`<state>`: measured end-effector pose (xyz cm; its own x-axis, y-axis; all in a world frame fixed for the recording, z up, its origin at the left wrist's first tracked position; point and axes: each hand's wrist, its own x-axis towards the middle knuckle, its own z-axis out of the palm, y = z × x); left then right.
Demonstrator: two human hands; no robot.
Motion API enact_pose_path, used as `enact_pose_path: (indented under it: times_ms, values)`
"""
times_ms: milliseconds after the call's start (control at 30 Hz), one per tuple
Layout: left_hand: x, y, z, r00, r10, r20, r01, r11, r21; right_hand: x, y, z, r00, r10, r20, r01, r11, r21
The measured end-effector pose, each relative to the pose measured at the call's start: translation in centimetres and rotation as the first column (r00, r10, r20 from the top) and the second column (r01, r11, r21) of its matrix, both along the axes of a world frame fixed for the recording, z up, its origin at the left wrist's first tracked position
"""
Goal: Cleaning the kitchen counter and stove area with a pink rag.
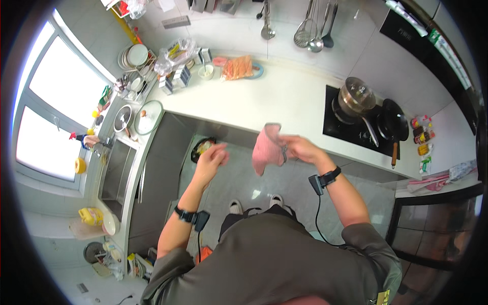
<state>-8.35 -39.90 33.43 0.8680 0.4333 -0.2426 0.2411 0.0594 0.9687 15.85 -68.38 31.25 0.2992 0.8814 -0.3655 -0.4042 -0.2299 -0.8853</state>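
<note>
A pink cloth (267, 146) with a grey edge dangles from my right hand (301, 148), pinched by one side in front of the counter edge. It hangs in loose folds, slightly blurred. My left hand (213, 158) is raised to the left of the cloth and apart from it, fingers loosely bent and nothing seen in them. Beneath the left hand, a black-lined waste bin (202, 148) with scraps stands on the floor. The white countertop (282, 99) runs just beyond both hands.
Right: an induction cooktop (343, 129) carries a lidded steel pot (356, 97) and a black wok (394, 118), handles pointing frontward. Left: a sink (118, 171), glass lid (148, 117) and dish rack (139, 84). At the back lies an orange food packet (238, 68). Cables hang from both wrist straps.
</note>
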Motion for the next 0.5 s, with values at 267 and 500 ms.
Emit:
enact_pose_path:
  times_ms: [267, 500]
  values:
    - [-9.9, 8.2, -6.9, 0.989, 0.036, -0.146, -0.034, 0.999, 0.01, 0.4, -4.2, -10.3, 0.908, -0.121, 0.402, 0.319, 0.821, -0.474]
    - [-1.4, 5.5, -9.7, 0.917, -0.394, 0.06, 0.364, 0.89, 0.274, -6.5, -3.0, -1.9, 0.758, -0.255, 0.601, 0.459, 0.863, -0.212]
